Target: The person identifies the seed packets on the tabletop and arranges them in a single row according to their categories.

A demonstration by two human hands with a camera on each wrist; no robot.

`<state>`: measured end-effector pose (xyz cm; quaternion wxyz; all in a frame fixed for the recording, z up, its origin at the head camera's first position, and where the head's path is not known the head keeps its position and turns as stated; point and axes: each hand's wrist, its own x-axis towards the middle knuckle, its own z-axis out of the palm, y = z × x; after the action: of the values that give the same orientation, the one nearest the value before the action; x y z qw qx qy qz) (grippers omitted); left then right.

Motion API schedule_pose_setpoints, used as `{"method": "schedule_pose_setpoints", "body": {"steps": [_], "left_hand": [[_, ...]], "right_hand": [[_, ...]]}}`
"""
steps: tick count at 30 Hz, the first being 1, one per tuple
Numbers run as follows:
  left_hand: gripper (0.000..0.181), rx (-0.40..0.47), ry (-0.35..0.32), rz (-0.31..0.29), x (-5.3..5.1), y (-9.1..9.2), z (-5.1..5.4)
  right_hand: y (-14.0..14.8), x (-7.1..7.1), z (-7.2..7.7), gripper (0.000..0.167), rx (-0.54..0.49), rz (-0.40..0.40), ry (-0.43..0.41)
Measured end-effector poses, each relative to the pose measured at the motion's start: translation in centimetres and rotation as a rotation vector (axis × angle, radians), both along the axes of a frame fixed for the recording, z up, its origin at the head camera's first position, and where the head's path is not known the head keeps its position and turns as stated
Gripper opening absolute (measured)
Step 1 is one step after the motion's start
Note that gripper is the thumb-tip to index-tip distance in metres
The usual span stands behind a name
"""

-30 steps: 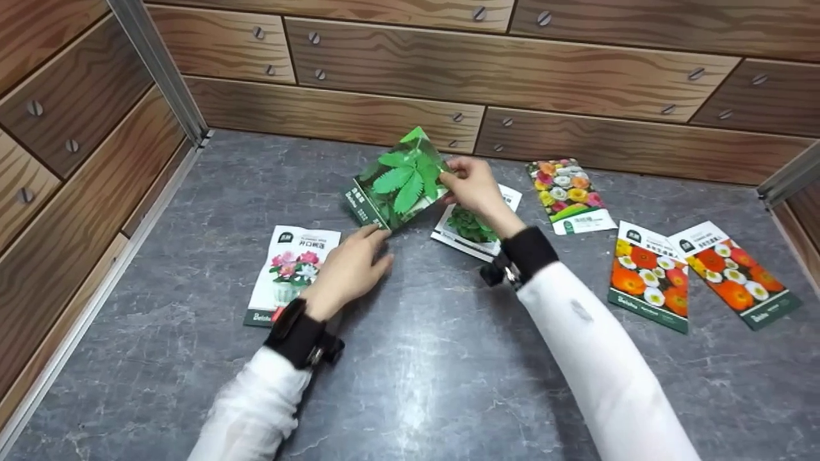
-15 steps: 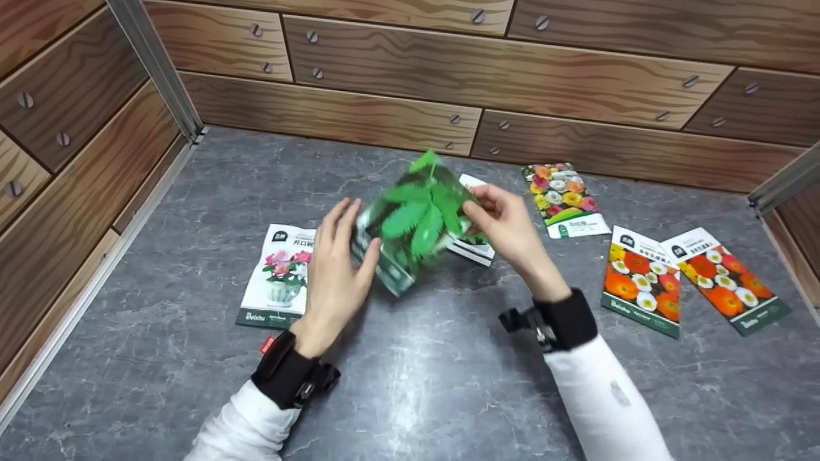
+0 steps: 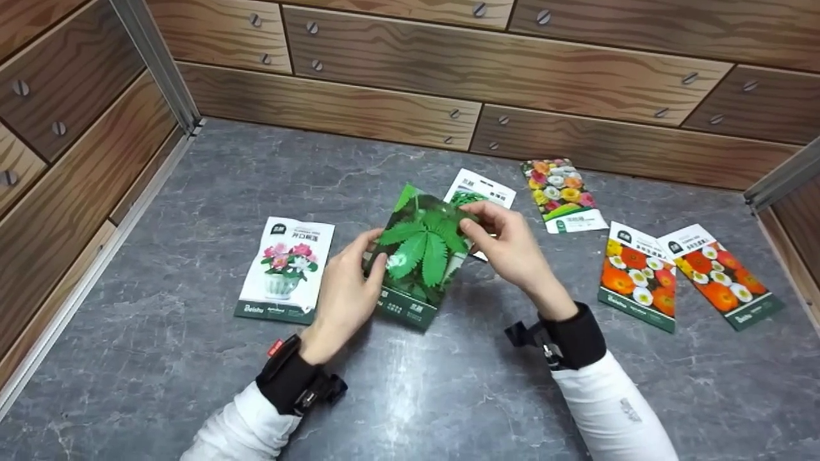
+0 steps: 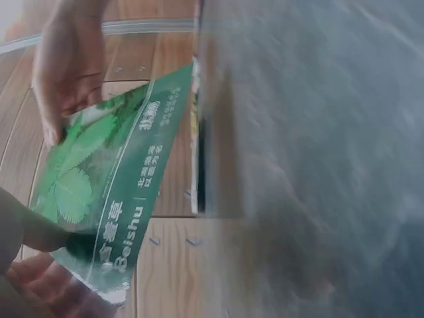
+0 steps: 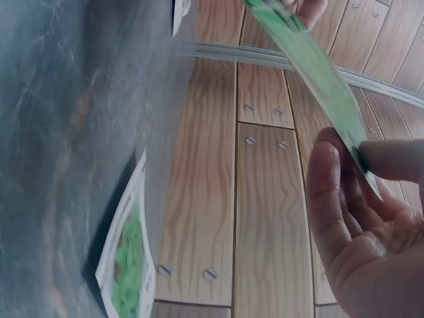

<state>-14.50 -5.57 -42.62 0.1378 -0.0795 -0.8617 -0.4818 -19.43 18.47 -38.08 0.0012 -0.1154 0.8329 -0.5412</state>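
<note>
A green seed packet with a large leaf picture is held up between both hands, tilted above the table. My left hand pinches its left edge, thumb on the printed face and fingers behind. At the upper right edge my right hand pinches it between thumb and fingers. In the left wrist view the packet shows its dark green lettered band. Seen almost edge-on, the packet curves slightly in the right wrist view. Behind it lies a white packet with green foliage, partly hidden by the held packet and right hand.
A packet with pink flowers in a pot lies left of the hands. Rightward lie a multicoloured flower packet and two orange poppy packets, their top corners close together. Wood-patterned walls border the grey table.
The green packet has come nearer and turned more upright. My left hand has gone from touching its lower edge to pinching its left side. The right hand has kept hold, moving right and nearer.
</note>
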Motion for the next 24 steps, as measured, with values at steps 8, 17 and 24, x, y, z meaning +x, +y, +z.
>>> {"method": "schedule_pose_setpoints", "body": {"steps": [8,17,24], "left_hand": [[0.035,0.312,-0.004,0.001,-0.6,-0.5,0.6],[0.045,0.337,-0.097,0.022,-0.7,-0.7,0.8],[0.061,0.171,-0.111,-0.008,-0.3,-0.7,1.3]], "right_hand": [[-1.2,0.6,-1.1,0.039,-0.207,-0.028,-0.092],[-3.2,1.6,-1.9,0.058,-0.019,-0.050,-0.046],[-3.5,2.4,-2.4,0.069,0.076,-0.096,0.206]]}}
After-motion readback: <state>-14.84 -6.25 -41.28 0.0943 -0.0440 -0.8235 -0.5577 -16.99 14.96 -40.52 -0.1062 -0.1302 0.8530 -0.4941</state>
